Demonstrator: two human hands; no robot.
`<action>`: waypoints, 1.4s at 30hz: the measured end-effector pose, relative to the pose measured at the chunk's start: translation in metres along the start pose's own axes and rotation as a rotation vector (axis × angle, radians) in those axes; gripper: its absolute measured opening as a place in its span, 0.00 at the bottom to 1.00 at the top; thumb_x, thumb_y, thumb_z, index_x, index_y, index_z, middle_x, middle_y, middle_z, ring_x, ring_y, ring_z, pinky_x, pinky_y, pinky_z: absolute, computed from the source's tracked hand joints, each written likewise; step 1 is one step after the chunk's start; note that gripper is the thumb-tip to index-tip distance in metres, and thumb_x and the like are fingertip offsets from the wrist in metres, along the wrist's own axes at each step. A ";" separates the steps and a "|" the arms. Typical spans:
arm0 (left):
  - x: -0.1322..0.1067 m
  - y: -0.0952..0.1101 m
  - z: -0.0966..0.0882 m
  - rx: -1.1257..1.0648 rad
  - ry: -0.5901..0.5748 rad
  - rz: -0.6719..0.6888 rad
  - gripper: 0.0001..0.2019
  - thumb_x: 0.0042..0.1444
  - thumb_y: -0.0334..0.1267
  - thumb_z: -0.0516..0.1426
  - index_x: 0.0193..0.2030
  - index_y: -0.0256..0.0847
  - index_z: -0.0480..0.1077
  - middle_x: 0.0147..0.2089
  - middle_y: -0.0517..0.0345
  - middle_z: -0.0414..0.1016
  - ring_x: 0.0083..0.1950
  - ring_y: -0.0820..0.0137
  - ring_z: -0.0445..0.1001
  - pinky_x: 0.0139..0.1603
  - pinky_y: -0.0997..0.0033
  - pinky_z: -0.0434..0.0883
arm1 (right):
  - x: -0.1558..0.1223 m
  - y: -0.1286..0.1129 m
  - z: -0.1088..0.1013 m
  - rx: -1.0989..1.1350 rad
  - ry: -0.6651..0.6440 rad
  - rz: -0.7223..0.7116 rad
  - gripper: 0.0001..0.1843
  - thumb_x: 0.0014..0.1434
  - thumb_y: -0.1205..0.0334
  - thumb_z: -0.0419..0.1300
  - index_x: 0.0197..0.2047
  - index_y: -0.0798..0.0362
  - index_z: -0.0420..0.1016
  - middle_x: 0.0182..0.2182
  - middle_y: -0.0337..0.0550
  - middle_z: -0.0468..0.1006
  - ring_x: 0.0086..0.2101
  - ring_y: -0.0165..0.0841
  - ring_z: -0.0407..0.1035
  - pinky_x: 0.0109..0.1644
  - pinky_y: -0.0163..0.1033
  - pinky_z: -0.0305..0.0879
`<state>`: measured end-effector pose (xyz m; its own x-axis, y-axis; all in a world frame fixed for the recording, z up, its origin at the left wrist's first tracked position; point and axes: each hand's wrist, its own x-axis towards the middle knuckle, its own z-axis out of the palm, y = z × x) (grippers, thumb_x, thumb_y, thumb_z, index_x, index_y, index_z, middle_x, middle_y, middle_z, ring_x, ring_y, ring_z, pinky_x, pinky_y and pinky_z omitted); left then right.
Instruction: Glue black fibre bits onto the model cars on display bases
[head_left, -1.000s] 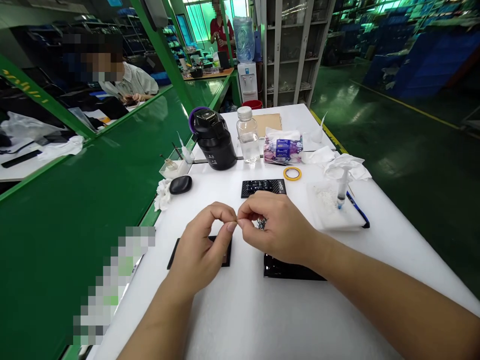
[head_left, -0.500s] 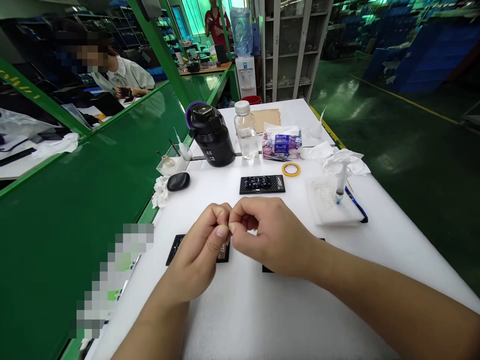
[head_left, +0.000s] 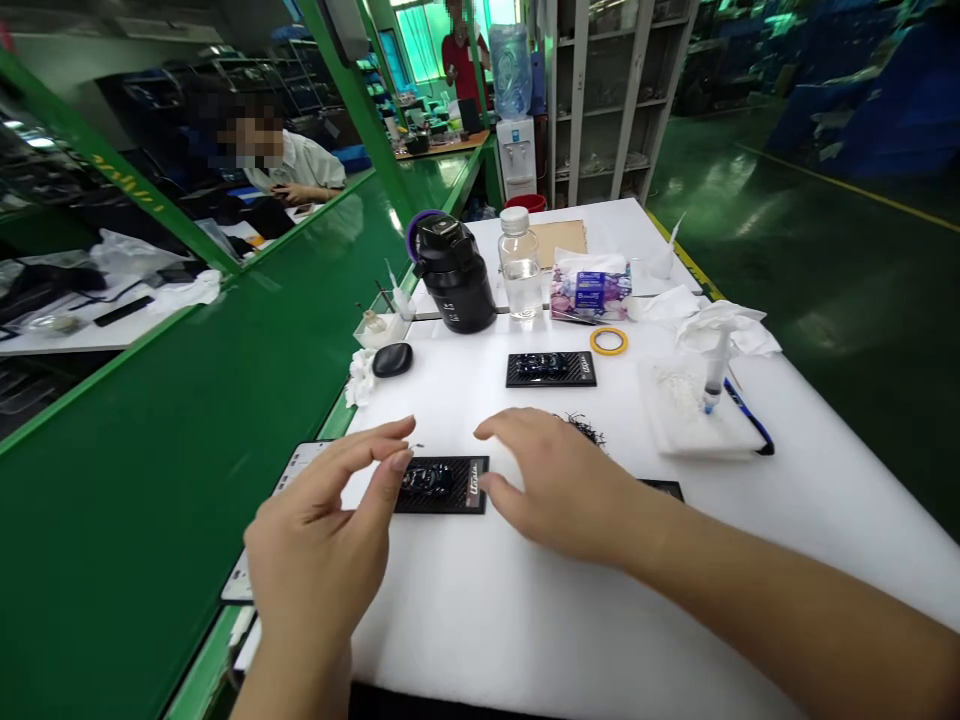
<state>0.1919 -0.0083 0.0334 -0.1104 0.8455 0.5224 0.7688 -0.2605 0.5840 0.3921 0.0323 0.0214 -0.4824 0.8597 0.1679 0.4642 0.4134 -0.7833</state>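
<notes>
My left hand (head_left: 330,500) is closed in a pinch, thumb against a finger. A tiny thin piece (head_left: 418,446) sticks out at its fingertips, too small to name. Just below and right of those fingertips lies a black patterned plate bearing a dark model car (head_left: 429,480) and a light label; my left hand hides its left end. My right hand (head_left: 555,480) is held apart, thumb and forefinger spread with nothing between them. Behind its knuckles shows a heap of small black strands (head_left: 586,430). Beneath its wrist, another black plate (head_left: 664,489) is mostly hidden.
Farther back lies a third plate with a car (head_left: 551,369), beside a yellow tape roll (head_left: 609,341). A syringe (head_left: 716,372) stands on a white foam pad (head_left: 690,430) at right. A black jug (head_left: 454,275), a clear bottle (head_left: 521,270) and a tissue pack (head_left: 591,290) stand behind.
My hands were together at the fingertips and have moved apart. The right thumb and forefinger have opened, while the left keeps its pinch. The view has shifted to the left.
</notes>
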 end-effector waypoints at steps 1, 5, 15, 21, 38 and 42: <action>-0.007 -0.010 -0.005 0.053 -0.040 -0.009 0.04 0.62 0.39 0.59 0.42 0.48 0.75 0.50 0.60 0.80 0.53 0.61 0.76 0.54 0.57 0.72 | -0.002 0.001 0.010 -0.139 -0.027 -0.045 0.23 0.61 0.66 0.58 0.59 0.61 0.70 0.57 0.58 0.71 0.56 0.43 0.65 0.60 0.52 0.65; -0.034 -0.042 -0.010 0.162 -0.132 0.046 0.05 0.63 0.39 0.57 0.39 0.45 0.75 0.52 0.54 0.79 0.56 0.59 0.73 0.54 0.54 0.74 | -0.008 0.000 0.044 -0.379 -0.152 -0.109 0.28 0.62 0.69 0.55 0.64 0.66 0.64 0.57 0.61 0.69 0.55 0.46 0.64 0.60 0.53 0.66; -0.044 -0.045 0.003 0.182 -0.118 0.191 0.05 0.60 0.31 0.59 0.39 0.43 0.77 0.51 0.54 0.81 0.54 0.60 0.74 0.54 0.52 0.75 | -0.019 -0.006 0.054 -0.380 -0.133 -0.198 0.24 0.62 0.66 0.56 0.61 0.59 0.69 0.56 0.56 0.68 0.53 0.44 0.64 0.55 0.50 0.70; -0.044 -0.051 0.007 0.253 -0.100 0.312 0.05 0.60 0.29 0.60 0.42 0.41 0.75 0.50 0.54 0.81 0.54 0.62 0.73 0.55 0.54 0.73 | -0.018 0.000 0.056 -0.379 -0.106 -0.243 0.23 0.62 0.66 0.56 0.60 0.60 0.69 0.52 0.54 0.70 0.51 0.42 0.64 0.54 0.49 0.70; -0.037 -0.055 0.009 -0.003 -0.217 -0.331 0.17 0.59 0.46 0.58 0.54 0.49 0.65 0.65 0.56 0.66 0.67 0.59 0.63 0.67 0.46 0.62 | -0.019 0.001 0.060 -0.519 -0.131 -0.301 0.27 0.64 0.64 0.53 0.65 0.56 0.65 0.54 0.53 0.69 0.50 0.42 0.64 0.51 0.50 0.69; -0.036 -0.053 0.011 -0.011 -0.214 -0.354 0.18 0.57 0.47 0.58 0.52 0.48 0.67 0.64 0.55 0.67 0.67 0.57 0.63 0.68 0.47 0.60 | -0.017 -0.003 0.060 -0.545 -0.141 -0.293 0.26 0.63 0.65 0.53 0.63 0.56 0.67 0.51 0.52 0.70 0.46 0.41 0.65 0.47 0.49 0.69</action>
<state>0.1617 -0.0201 -0.0231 -0.2322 0.9614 0.1477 0.6997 0.0596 0.7119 0.3546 -0.0009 -0.0151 -0.7228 0.6554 0.2191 0.5920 0.7508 -0.2930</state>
